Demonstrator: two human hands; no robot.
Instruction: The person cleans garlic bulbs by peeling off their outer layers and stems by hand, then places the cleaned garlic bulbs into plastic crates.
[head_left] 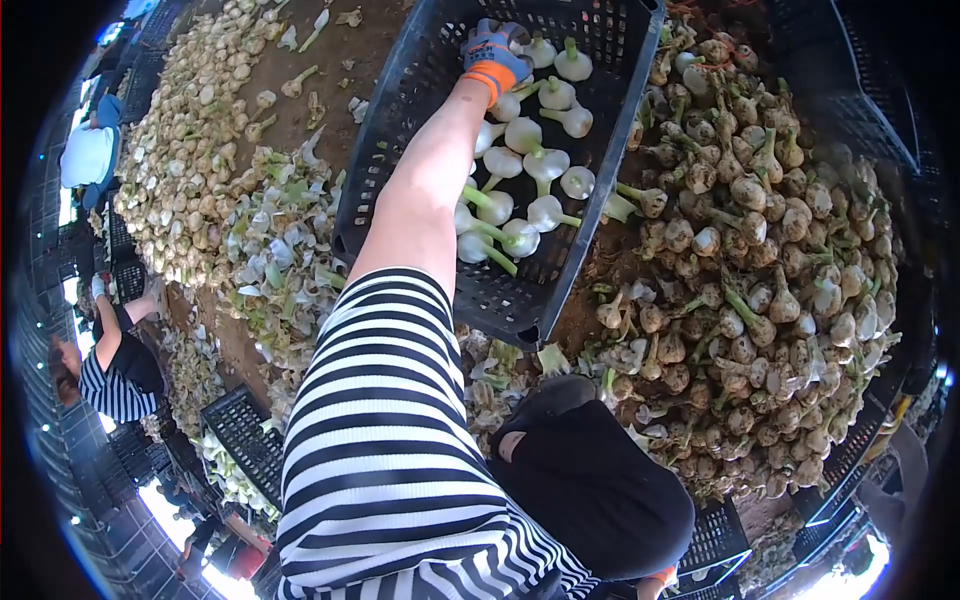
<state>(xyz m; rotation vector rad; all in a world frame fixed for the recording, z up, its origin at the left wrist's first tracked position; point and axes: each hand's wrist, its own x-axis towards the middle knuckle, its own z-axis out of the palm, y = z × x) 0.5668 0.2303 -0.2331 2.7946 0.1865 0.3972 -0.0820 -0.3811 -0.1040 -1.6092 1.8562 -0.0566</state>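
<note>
My left hand (495,52), in a grey-blue glove with an orange cuff, reaches down into the far end of a black plastic crate (572,318). Its fingers curl round a pale garlic bulb, mostly hidden by the glove. Cleaned white garlic bulbs (523,135) with short green stems lie on the crate floor, to the right of and below this hand. Of my right hand (662,577) only an orange cuff and a bit of wrist show at the bottom edge, beyond my dark-clad knee. Its fingers are hidden.
Right of the crate rises a big heap of soil-stained garlic (740,260). Another garlic pile (190,150) spreads at upper left, with peeled skins (285,235) nearer. More black crates (245,440) stand around. A person in stripes (120,375) works at left.
</note>
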